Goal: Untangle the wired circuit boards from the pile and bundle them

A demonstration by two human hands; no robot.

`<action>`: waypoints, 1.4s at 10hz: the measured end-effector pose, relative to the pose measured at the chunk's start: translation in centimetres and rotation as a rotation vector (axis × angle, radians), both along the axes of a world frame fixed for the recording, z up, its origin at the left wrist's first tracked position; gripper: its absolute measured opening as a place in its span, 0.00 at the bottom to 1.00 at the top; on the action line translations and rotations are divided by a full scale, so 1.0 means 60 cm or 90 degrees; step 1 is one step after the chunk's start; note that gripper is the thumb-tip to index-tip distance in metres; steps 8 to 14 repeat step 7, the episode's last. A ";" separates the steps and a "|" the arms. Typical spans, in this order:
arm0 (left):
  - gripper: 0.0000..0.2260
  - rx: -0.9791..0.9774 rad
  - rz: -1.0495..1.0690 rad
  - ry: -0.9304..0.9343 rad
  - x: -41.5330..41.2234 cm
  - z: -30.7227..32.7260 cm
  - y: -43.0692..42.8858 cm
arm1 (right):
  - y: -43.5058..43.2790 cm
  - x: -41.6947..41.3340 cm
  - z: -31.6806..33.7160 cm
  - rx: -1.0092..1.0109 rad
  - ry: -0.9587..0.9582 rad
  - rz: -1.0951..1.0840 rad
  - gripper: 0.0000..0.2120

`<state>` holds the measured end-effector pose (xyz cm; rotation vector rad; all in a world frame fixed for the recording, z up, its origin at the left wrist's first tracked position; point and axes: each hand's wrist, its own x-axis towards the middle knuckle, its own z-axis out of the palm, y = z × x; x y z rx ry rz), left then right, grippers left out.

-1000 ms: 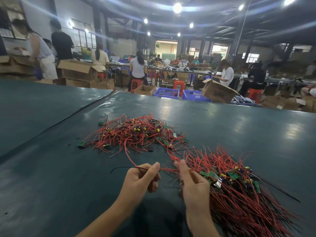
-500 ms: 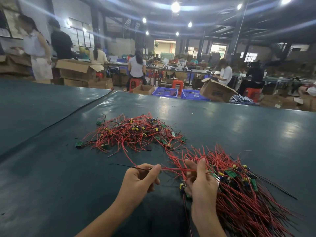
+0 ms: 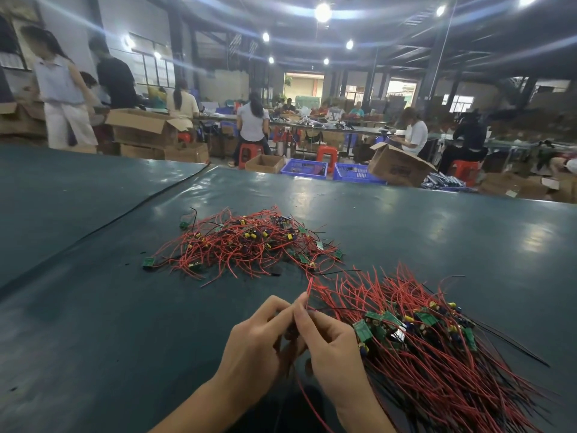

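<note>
A tangled pile (image 3: 246, 245) of small green circuit boards with red and black wires lies on the dark green table (image 3: 437, 239), straight ahead. To the right lies an aligned bundle (image 3: 437, 348) of the same boards, their wires fanned toward me. My left hand (image 3: 259, 342) and my right hand (image 3: 331, 342) meet fingertip to fingertip at the bundle's left edge. Both pinch a red wire (image 3: 308, 292) that rises between them and trails down past my wrists. The board on that wire is hidden behind my fingers.
A seam (image 3: 125, 214) splits the table surface on the left. Beyond the far edge stand cardboard boxes (image 3: 396, 165), blue crates (image 3: 304, 167), red stools and several seated or standing workers. One loose green board (image 3: 148, 262) lies left of the pile.
My hands have come together: the left moved right and the right closed in, both now pinching one red wire. The black wire the left hand held out sideways is no longer seen.
</note>
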<state>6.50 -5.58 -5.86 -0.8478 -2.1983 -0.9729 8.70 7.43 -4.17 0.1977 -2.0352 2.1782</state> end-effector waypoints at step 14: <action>0.21 -0.192 0.060 -0.146 -0.010 -0.052 0.014 | 0.134 0.001 0.075 0.734 -0.042 -0.299 0.27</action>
